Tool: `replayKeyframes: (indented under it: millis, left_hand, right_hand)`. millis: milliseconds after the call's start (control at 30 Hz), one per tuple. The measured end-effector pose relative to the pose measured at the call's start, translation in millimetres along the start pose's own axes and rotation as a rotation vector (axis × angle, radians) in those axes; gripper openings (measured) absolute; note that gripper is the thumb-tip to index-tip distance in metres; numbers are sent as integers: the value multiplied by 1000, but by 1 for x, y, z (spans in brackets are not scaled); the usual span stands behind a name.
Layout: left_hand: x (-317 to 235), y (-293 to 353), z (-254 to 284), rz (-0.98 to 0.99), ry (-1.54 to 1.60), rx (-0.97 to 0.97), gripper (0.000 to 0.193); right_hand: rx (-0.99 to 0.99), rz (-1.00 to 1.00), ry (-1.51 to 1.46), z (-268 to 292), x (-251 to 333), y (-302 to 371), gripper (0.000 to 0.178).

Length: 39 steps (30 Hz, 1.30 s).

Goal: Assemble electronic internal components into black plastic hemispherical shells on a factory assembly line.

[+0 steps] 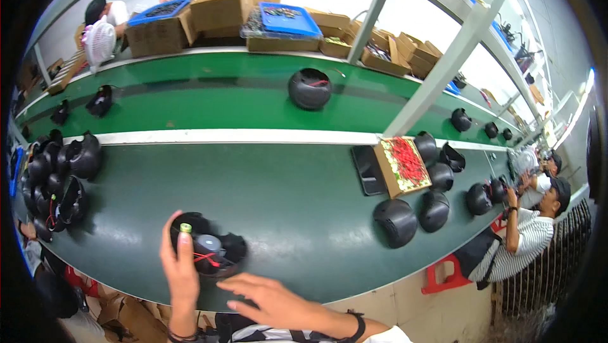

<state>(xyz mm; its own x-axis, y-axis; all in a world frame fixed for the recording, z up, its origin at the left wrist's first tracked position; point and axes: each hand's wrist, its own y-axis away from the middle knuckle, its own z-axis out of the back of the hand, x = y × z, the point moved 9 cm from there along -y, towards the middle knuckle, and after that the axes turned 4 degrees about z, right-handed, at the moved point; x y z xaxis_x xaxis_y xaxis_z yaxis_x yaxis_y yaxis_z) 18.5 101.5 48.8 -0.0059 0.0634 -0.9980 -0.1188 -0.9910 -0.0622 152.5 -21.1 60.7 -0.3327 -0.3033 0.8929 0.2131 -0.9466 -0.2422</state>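
A black round plastic housing (235, 251) rests on the green work table in front of me, its open side up. Inside it are a grey round part (208, 243) and red wires (206, 257). My left hand (180, 267) grips the housing's left wall, fingers outside and thumb inside. At the thumb's tip sits a small yellow-green cylindrical piece (185, 228). My right hand (272, 302) is near the housing's lower right edge, fingers stretched out with nothing visible in them; whether it touches the housing, I cannot tell.
Black housings (57, 178) are heaped at the left. At right, a carton of red-wired parts (405, 165) stands between a black tray (368, 171) and several housings (396, 222). Beyond a white rail, a green conveyor (234, 102) carries more. A co-worker (522, 235) sits at right.
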Motion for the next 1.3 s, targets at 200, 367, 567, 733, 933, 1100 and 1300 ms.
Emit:
replayKeyframes:
  millis: [200,367,567,733,933,1100,1300]
  left_hand:
    - [5,-36,54,102,-359,32,46]
    - [0,-17,110,197,-448,85,58]
    - [3,12,151,256,-515,38,62]
    - [39,1,138,281,-403,20,63]
    - [26,5,135,296,-250,47,57]
    - [28,-4,131,306,-269,123,60]
    - [31,8,107,219,-298,180,53]
  right_hand:
    - [-248,-168,160,101,4,-34,32]
    - [67,43,310,30,12,-169,57]
    - [105,460,343,-163,12,-335,93]
    - [367,773,802,-272,16,-366,79]
    - [297,556,363,-196,-18,-361,15]
    - [379,250,251,-131,-24,-323,45]
    - [413,445,319,-200,8,-325,97]
